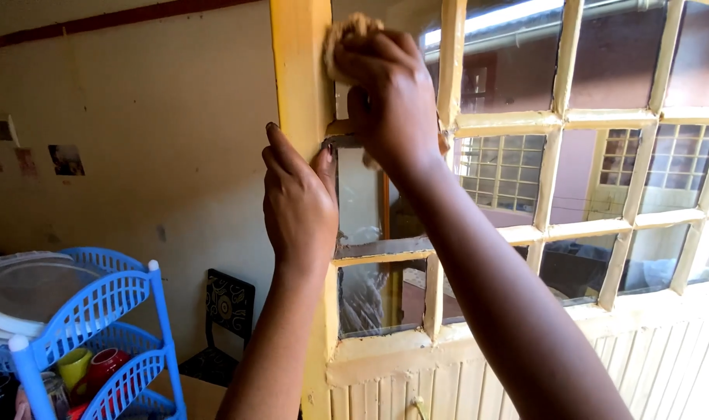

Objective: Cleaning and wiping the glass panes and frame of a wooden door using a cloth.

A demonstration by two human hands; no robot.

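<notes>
Under the curled fingers of the right hand (389,93), at the top of the yellow door frame (300,78): a tan cloth (347,31), bunched, soft and nubbly in texture, rounded lump shape. The fingers are closed around it and press it against the frame edge beside the upper glass pane (358,190). Only the top of the cloth shows above the knuckles; the rest is hidden by the hand.

Left hand (296,202) sits lower, flat against the same frame. Its fingers lie together and straight, tips pointing up, thumb at the pane's edge. It holds nothing.

Frame: painted wood, cream-yellow, paint worn and uneven, glossy in patches. To the right of both hands runs a grid of small rectangular panes (502,171) set between thin mullions; glass is streaked and reflective. Below the fingers, a lower pane (382,299) shows smeared marks. Beneath that, ribbed vertical panelling (526,381).

The right forearm crosses diagonally in front of the panes, blocking part of the middle row.

Left of the hands, well apart: a plain beige wall (152,140), scuffed. At the lower left a blue plastic rack (98,311) with slatted tiers, holding plates (20,292) above and cups (90,365) below. Near it, a dark patterned chair (228,307) against the wall.
</notes>
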